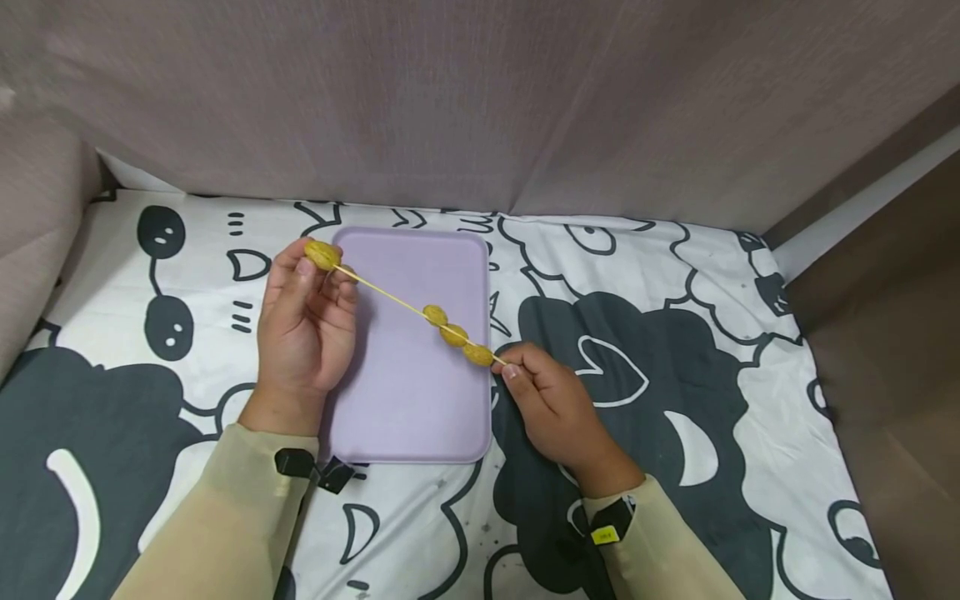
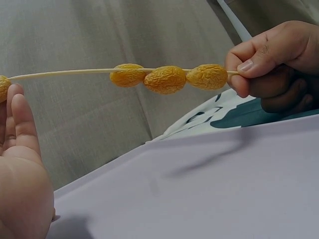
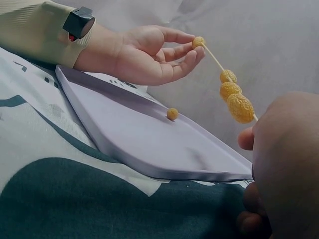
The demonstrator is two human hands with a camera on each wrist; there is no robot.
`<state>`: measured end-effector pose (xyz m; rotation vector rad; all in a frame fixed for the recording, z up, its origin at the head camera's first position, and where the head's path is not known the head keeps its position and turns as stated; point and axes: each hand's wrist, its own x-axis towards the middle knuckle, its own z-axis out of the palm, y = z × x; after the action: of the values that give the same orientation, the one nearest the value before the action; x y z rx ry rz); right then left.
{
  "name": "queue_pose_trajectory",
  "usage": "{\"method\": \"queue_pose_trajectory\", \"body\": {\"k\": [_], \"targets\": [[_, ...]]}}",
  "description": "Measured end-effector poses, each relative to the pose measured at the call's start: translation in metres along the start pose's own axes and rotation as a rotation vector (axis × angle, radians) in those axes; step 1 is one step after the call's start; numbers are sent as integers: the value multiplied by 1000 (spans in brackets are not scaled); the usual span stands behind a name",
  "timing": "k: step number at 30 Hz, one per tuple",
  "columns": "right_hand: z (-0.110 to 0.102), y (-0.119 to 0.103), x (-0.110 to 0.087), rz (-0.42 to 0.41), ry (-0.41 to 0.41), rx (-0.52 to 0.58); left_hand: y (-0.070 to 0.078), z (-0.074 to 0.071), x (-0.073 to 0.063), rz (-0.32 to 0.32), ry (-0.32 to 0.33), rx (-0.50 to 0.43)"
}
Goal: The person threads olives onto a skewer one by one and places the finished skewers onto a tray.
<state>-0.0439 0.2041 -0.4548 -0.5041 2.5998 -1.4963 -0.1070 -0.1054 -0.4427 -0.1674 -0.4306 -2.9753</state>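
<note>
My right hand (image 1: 555,408) pinches the near end of a thin wooden skewer (image 1: 386,294) between thumb and index finger. Three yellow wrinkled dried fruits (image 1: 453,335) are threaded side by side close to that hand. At the far end of the stick, my left hand (image 1: 306,342) holds another yellow dried fruit (image 1: 322,254) by its fingertips, right at the skewer's tip. The skewer bows slightly in the left wrist view and slants across above a pale purple tray (image 1: 408,408). One loose dried fruit (image 3: 172,114) lies on the tray in the right wrist view; the head view hides it.
Beneath the tray spreads a white cloth (image 1: 780,417) with dark grey cartoon shapes. A grey-brown fabric panel (image 1: 450,100) rises behind it, and a brown surface (image 1: 885,333) borders the right side. Both wrists wear dark devices (image 1: 611,518) over beige sleeves.
</note>
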Motion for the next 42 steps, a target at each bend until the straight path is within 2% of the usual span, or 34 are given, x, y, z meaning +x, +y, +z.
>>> {"method": "queue_pose_trajectory", "body": {"k": [5,17,28,35,42], "targets": [[0,0,0,2,-3,3,0,1,-1,1,5,-16],[0,0,0,-2,2,-4,0,-1,0,-17,-44,-44],[0,1,0,2,-1,1,1,0,-2,-19,-35,-28],[0,0,0,10,-3,-14,1,1,-3,-19,-28,15],[0,0,1,-6,0,-19,0,1,-3,-10,-49,32]]}}
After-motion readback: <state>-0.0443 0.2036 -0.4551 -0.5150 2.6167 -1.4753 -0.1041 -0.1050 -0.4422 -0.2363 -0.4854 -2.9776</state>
